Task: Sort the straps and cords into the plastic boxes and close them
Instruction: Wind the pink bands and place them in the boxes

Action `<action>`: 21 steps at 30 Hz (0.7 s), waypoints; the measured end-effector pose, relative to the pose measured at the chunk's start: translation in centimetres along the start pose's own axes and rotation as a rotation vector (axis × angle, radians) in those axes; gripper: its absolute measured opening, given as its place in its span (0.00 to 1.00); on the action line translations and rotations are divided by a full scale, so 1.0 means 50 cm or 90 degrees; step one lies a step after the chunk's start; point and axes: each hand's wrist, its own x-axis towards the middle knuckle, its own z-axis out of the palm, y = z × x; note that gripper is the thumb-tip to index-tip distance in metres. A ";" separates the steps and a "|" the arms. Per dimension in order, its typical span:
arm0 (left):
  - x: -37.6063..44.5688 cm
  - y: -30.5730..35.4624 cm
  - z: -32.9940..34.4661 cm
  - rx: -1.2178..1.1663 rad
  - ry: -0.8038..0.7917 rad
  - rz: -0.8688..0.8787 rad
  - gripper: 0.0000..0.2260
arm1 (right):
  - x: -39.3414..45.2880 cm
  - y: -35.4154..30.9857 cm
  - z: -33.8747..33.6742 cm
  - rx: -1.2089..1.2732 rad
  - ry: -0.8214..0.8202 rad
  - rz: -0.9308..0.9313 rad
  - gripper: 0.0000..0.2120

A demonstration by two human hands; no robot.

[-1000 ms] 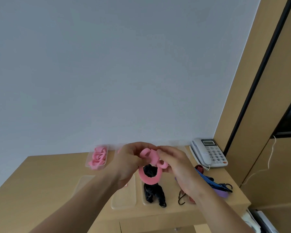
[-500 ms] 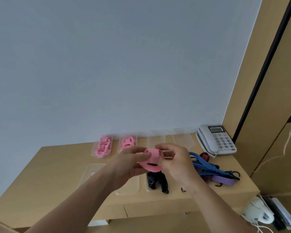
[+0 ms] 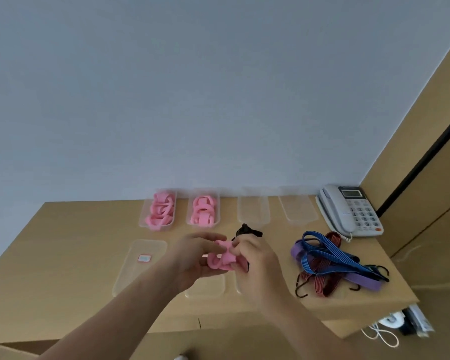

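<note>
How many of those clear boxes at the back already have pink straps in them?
2. The leftmost box and the one beside it hold pink straps; the two boxes to their right look empty.

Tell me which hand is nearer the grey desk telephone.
Right. The right hand is mid-desk, left of the grey desk telephone; the left hand is further left.

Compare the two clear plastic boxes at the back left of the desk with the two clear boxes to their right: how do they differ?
The two left boxes each hold pink straps; the two right boxes look empty. The left pair stands nearer the desk's left side, the right pair nearer the telephone. All four are clear, lidless and lined up along the wall.
</note>
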 end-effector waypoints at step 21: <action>0.279 0.088 -0.254 0.147 0.037 -0.050 0.08 | 0.210 0.062 0.248 -0.106 -0.212 0.185 0.17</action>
